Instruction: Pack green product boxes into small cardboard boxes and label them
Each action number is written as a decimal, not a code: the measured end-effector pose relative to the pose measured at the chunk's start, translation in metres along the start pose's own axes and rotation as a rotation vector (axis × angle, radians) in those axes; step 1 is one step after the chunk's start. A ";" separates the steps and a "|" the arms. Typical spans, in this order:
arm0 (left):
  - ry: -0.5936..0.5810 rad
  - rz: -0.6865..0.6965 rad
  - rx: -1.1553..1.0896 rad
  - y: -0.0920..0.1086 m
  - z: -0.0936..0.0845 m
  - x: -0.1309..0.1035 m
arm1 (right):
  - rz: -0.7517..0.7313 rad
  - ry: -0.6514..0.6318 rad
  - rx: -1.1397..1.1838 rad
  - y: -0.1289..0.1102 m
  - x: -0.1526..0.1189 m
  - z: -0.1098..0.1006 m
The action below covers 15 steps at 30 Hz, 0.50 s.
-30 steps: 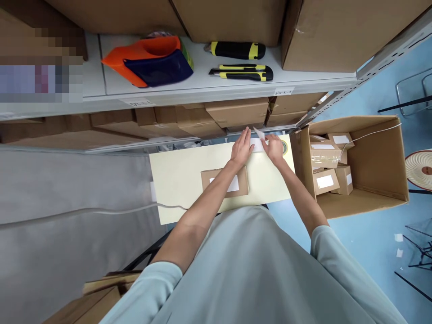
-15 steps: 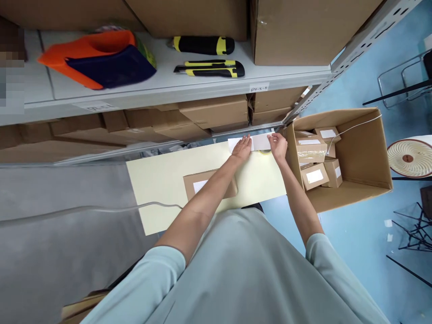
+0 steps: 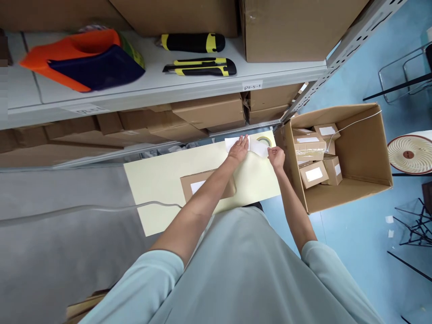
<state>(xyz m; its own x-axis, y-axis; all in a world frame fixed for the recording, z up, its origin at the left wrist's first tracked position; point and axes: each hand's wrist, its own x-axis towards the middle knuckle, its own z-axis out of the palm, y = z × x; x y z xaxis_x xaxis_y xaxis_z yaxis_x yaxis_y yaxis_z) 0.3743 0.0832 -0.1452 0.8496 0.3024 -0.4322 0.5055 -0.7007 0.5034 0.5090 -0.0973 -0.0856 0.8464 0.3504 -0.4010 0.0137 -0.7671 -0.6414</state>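
Observation:
A white label strip (image 3: 258, 148) lies across the far right part of a pale yellow board (image 3: 162, 180). My left hand (image 3: 239, 149) rests flat on the strip, fingers stretched out. At the strip's right end, my right hand (image 3: 276, 157) pinches its edge, and that end bends toward me. Just behind the strip is a roll of tape (image 3: 264, 141), partly covered by it. Under my left forearm sits a small cardboard box (image 3: 194, 182) with a white label, partly hidden by the arm.
On the right stands a large open carton (image 3: 361, 157) holding several small labelled boxes (image 3: 313, 174). A shelf (image 3: 202, 85) ahead carries two utility knives (image 3: 205, 67) and an orange and navy object (image 3: 91, 58). A grey cable (image 3: 101, 208) crosses the board's left side. A fan (image 3: 409, 154) is far right.
My right hand has moved slightly down toward me with the strip's end, which now curves. The tape roll behind it shows more. My left hand stays on the strip.

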 end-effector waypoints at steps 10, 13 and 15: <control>0.204 -0.003 -0.343 0.005 -0.011 -0.009 | -0.090 0.091 0.327 -0.004 -0.071 -0.046; 0.451 -0.112 -0.674 0.015 -0.026 -0.039 | -0.164 -0.006 0.431 -0.026 -0.105 -0.041; 0.507 -0.180 -0.971 0.019 -0.035 -0.073 | -0.232 -0.072 0.472 -0.038 -0.128 -0.032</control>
<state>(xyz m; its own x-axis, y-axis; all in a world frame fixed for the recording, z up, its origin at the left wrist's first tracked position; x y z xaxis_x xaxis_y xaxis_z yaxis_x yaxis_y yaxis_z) 0.3267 0.0706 -0.0781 0.6027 0.7336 -0.3139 0.3426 0.1174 0.9321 0.4167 -0.1300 0.0112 0.8105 0.5311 -0.2469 -0.0586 -0.3458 -0.9365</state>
